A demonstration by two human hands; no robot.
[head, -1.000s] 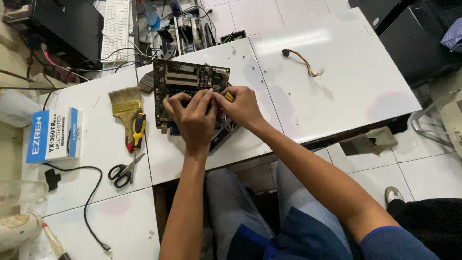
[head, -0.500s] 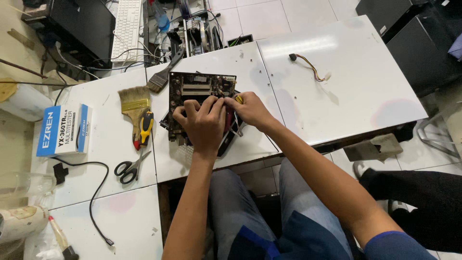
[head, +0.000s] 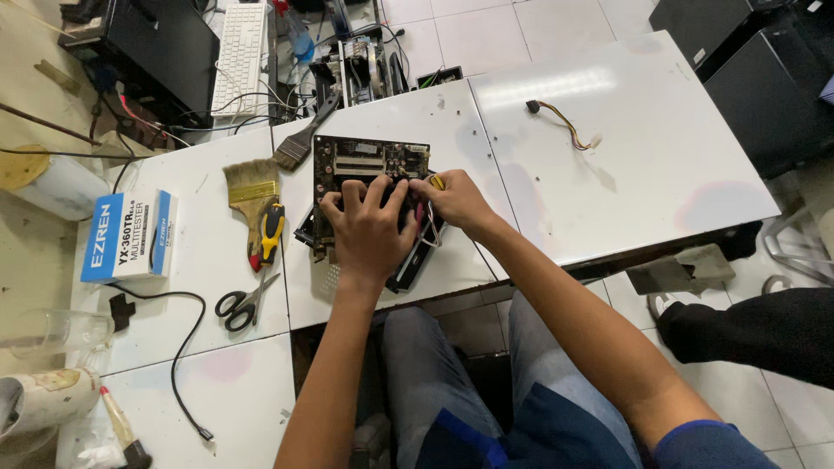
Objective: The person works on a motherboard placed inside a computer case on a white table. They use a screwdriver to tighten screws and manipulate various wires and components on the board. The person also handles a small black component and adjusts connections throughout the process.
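**Both hands down on the board**

While the view has drifted a little since a moment ago, we find our hands in much the same place: the dark green circuit board (head: 369, 165) has stayed on the white counter (head: 660, 165), resting on a black frame (head: 417, 260) near the front edge. Our left hand (head: 369, 230) lies flat across the middle of the board, its grip spread with fingers splayed. Our right hand (head: 456, 201) sits just beside it, its grip pinching a small yellow-tipped tool (head: 436, 182) against the board's right side. Since neither hand has lifted, we judge the work on this one spot is still going on.

Left of the board lie a wide bristle brush (head: 250, 184), a red-and-yellow-handled screwdriver (head: 269, 234), black-handled scissors (head: 241, 306) and a blue-and-white cardboard box (head: 129, 236). A loose wire bundle with connectors (head: 565, 126) lies well apart to the right. Beyond the counter, a white keyboard (head: 241, 54) and tangled cables rest on the tiled floor (head: 512, 26).
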